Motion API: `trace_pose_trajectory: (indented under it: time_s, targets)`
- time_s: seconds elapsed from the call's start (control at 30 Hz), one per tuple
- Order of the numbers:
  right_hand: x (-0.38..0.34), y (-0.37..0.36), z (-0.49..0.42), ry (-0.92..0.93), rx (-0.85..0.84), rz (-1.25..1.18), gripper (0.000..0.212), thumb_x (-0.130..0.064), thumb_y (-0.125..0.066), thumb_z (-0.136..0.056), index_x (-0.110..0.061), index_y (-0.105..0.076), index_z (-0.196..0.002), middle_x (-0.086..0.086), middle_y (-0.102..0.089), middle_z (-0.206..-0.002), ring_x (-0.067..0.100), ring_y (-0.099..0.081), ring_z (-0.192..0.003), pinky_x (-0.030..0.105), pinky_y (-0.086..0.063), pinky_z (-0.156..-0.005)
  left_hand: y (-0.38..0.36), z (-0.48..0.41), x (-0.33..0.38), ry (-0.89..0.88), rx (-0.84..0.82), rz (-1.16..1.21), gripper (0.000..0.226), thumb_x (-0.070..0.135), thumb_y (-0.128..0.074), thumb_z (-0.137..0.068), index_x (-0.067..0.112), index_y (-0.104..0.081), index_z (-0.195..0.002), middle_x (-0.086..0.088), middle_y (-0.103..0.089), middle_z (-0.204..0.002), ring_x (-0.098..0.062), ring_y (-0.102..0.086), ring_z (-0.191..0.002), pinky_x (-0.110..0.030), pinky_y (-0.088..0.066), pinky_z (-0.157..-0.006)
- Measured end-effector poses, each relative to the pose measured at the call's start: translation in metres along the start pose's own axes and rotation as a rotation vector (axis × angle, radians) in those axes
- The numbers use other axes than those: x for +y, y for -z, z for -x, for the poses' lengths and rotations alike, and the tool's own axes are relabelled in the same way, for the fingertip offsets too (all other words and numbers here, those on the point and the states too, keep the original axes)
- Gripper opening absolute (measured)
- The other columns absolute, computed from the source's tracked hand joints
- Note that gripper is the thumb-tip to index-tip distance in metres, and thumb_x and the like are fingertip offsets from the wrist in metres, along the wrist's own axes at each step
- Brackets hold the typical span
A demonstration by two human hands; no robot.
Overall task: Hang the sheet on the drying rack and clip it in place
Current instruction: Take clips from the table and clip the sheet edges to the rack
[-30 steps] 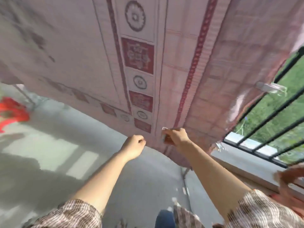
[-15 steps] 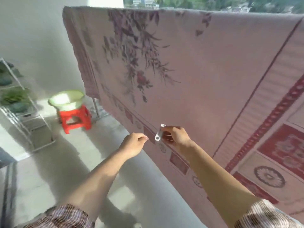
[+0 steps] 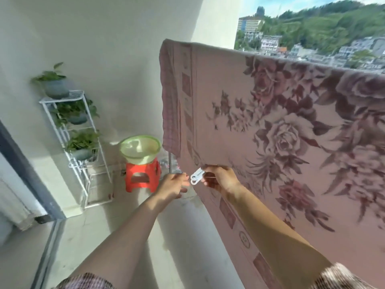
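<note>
**Ana:** Starting with the biggest thing: where's the sheet (image 3: pixel 281 130)?

**Ben:** Draped over the top rail of the rack, hanging down as one broad pink panel with dark roses and a patterned border. The rail itself is hidden under the fold; only a thin upright (image 3: pixel 170 163) of the rack shows below the sheet's left corner. I'd say it hangs that way so its weight is shared on both sides of the rail and the air reaches it.

**Ana:** So the hanging is done?

**Ben:** It looks done. No clip is visible on the top edge in this view, so the clipping seems to remain.

**Ana:** What's beyond it?

**Ben:** A white plant stand (image 3: pixel 73 130) against the wall, then a green basin (image 3: pixel 140 148) sitting on a red stool (image 3: pixel 142 176), both near the sheet's left corner, probably kept close for carrying laundry.

**Ana:** And the hands?

**Ben:** Both are low, by the sheet's bottom border. The right hand (image 3: pixel 218 178) is closed round a white clip (image 3: pixel 196 178), pinching its far end so the looped end pokes out leftward. The left hand (image 3: pixel 174 185) is loosely curled, fingertips touching or nearly touching that loop. I can't tell whether it also pinches the cloth. My guess is it steadies the clip for opening.

**Ana:** Any writing?

**Ben:** There's a faint mark on the clip's body, too small to read. Nothing else legible.
</note>
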State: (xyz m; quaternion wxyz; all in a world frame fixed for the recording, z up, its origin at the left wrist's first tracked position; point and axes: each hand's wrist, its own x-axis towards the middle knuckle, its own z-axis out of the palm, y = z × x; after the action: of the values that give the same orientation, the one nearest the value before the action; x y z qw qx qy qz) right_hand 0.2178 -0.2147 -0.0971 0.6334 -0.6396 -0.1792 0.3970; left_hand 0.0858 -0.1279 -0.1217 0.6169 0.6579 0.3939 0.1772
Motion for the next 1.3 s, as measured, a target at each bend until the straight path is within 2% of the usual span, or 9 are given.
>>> trace_pose_trajectory:
  time_s: [0.17,0.3,0.4,0.5,0.67,0.83,0.97,1.13,1.3]
  targets:
    - [-0.017,-0.078,-0.131,-0.015,-0.036,0.020,0.012,-0.003,-0.068,-0.079,0.003,-0.069,-0.089,0.014,-0.067,-0.071,0.019,-0.061,-0.052,0.026,-0.051,-0.056,0.078,-0.119,0.016,0.052,0.051,0.073,0.027,0.037,-0.048,-0.095,0.017,-0.063,-0.085,-0.005,-0.067,-0.085,-0.015,-0.058,-0.064,-0.023,-0.038,-0.057]
    - [-0.042,-0.141,-0.239,-0.013,-0.014,-0.010,0.009,-0.004,-0.069,-0.077,0.001,-0.070,-0.084,0.014,-0.068,-0.074,0.023,-0.063,-0.062,0.028,-0.051,-0.062,0.147,-0.216,0.046,0.082,0.010,0.115,0.033,0.041,-0.051,-0.093,0.014,-0.064,-0.080,-0.002,-0.069,-0.077,-0.017,-0.059,-0.064,-0.025,-0.043,-0.063]
    - [-0.065,-0.180,-0.306,-0.004,0.000,0.026,0.009,-0.008,-0.070,-0.076,-0.003,-0.070,-0.084,0.013,-0.068,-0.078,0.023,-0.063,-0.072,0.030,-0.051,-0.068,0.190,-0.284,0.069,0.046,-0.020,0.067,0.026,0.041,-0.057,-0.090,0.017,-0.066,-0.083,0.000,-0.069,-0.080,-0.017,-0.062,-0.073,-0.028,-0.045,-0.071]
    - [-0.083,-0.205,-0.359,-0.014,-0.015,0.068,0.013,-0.010,-0.070,-0.078,-0.003,-0.069,-0.090,0.011,-0.069,-0.081,0.021,-0.064,-0.074,0.030,-0.049,-0.071,0.218,-0.343,0.080,0.039,-0.070,0.038,0.023,0.038,-0.063,-0.087,0.017,-0.070,-0.090,0.000,-0.069,-0.085,-0.013,-0.064,-0.074,-0.025,-0.047,-0.069]
    - [-0.105,-0.240,-0.459,-0.005,-0.019,0.127,0.022,-0.015,-0.072,-0.080,-0.002,-0.069,-0.098,0.009,-0.072,-0.089,0.022,-0.066,-0.081,0.030,-0.052,-0.073,0.256,-0.447,0.088,0.023,-0.147,0.004,0.019,0.037,-0.065,-0.086,0.018,-0.069,-0.085,0.003,-0.070,-0.085,-0.011,-0.064,-0.074,-0.027,-0.049,-0.074]
    - [-0.127,-0.266,-0.571,0.029,-0.010,0.165,0.016,-0.016,-0.073,-0.079,-0.006,-0.072,-0.092,0.010,-0.074,-0.090,0.022,-0.069,-0.082,0.028,-0.054,-0.074,0.287,-0.564,0.098,-0.001,-0.195,0.016,0.034,0.040,-0.066,-0.084,0.011,-0.070,-0.101,0.001,-0.071,-0.094,-0.012,-0.065,-0.080,-0.027,-0.050,-0.077]
    - [-0.153,-0.281,-0.657,0.016,-0.029,0.180,0.023,-0.024,-0.074,-0.077,-0.008,-0.074,-0.093,0.008,-0.075,-0.090,0.020,-0.071,-0.082,0.028,-0.052,-0.070,0.309,-0.657,0.112,0.049,-0.247,0.113,0.027,0.038,-0.068,-0.083,0.013,-0.071,-0.093,0.000,-0.072,-0.092,-0.014,-0.065,-0.083,-0.028,-0.050,-0.079]
    - [-0.190,-0.308,-0.743,-0.013,-0.097,0.172,0.018,-0.029,-0.065,-0.086,-0.014,-0.074,-0.081,0.004,-0.073,-0.079,0.017,-0.068,-0.073,0.029,-0.049,-0.069,0.340,-0.748,0.132,0.177,-0.327,0.311,0.019,0.027,-0.060,-0.089,0.009,-0.066,-0.089,0.000,-0.069,-0.078,-0.015,-0.064,-0.078,-0.030,-0.051,-0.078]
    - [-0.207,-0.327,-0.801,0.052,-0.003,0.363,0.021,-0.022,-0.057,-0.093,-0.007,-0.071,-0.097,0.008,-0.074,-0.089,0.014,-0.065,-0.070,0.019,-0.048,-0.060,0.354,-0.827,0.139,0.253,-0.271,0.461,0.019,0.029,-0.057,-0.090,0.012,-0.064,-0.085,-0.001,-0.066,-0.080,-0.016,-0.062,-0.078,-0.029,-0.050,-0.074]
